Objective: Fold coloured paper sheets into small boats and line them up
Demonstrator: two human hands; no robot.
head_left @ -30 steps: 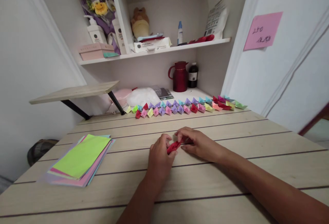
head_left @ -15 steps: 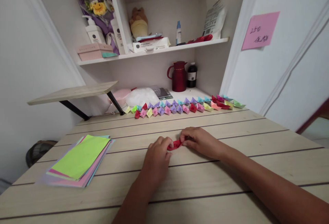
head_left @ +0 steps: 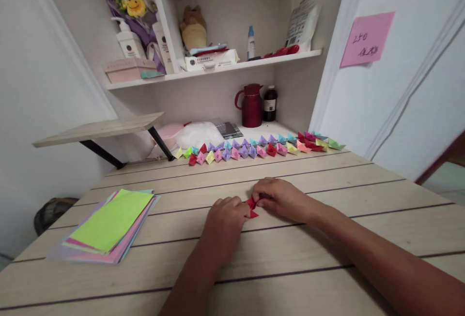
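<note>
My left hand (head_left: 224,220) and my right hand (head_left: 279,198) meet over the middle of the wooden table (head_left: 327,248). Between their fingertips is a small folded red paper piece (head_left: 251,206), pinched from both sides and mostly hidden by my fingers. Both hands rest low on the table top. A stack of coloured paper sheets (head_left: 109,225), lime green on top, lies at my left. A long row of small folded paper boats (head_left: 254,149) in several colours runs along the table's far edge.
Behind the table, a white shelf (head_left: 218,70) carries bottles, a box, a plush toy and a bag. Below it stand a dark red jug (head_left: 251,105) and a dark bottle (head_left: 270,104). A small wooden side shelf (head_left: 98,129) juts out at left. A pink note (head_left: 366,39) sticks to the right wall.
The red paper looked long and flat between my hands; now it is bunched into a smaller pointed shape. My hands have shifted slightly closer together.
</note>
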